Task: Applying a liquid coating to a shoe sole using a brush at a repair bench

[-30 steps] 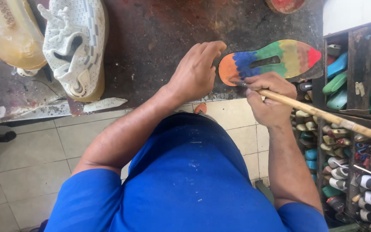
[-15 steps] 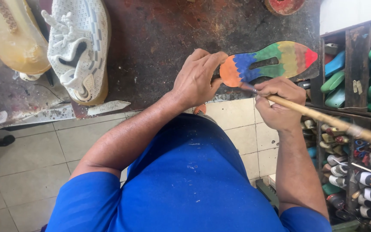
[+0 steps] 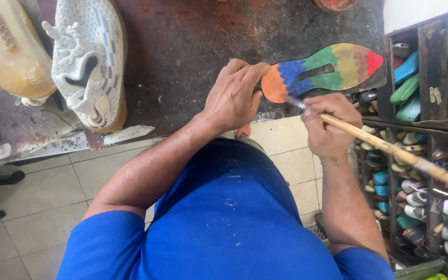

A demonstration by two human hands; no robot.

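A rainbow-coloured shoe sole (image 3: 333, 67) lies flat on the dark, stained workbench (image 3: 193, 46), heel end towards me. My left hand (image 3: 233, 95) presses down on the heel end with curled fingers. My right hand (image 3: 327, 124) grips a long wooden-handled brush (image 3: 390, 150). The brush's metal ferrule and tip touch the sole's orange and blue heel area, just beside my left fingers.
A white knit sneaker (image 3: 86, 62) and a yellowish translucent sole (image 3: 11, 49) lie on the bench at the left. Wooden shelves (image 3: 426, 78) at the right hold several green and blue shoe lasts and small shoes. Beige floor tiles (image 3: 42, 207) lie below.
My left hand has shifted its fingers on the sole's heel. My right hand has drawn the brush tip along the heel end, and the view has drifted slightly.
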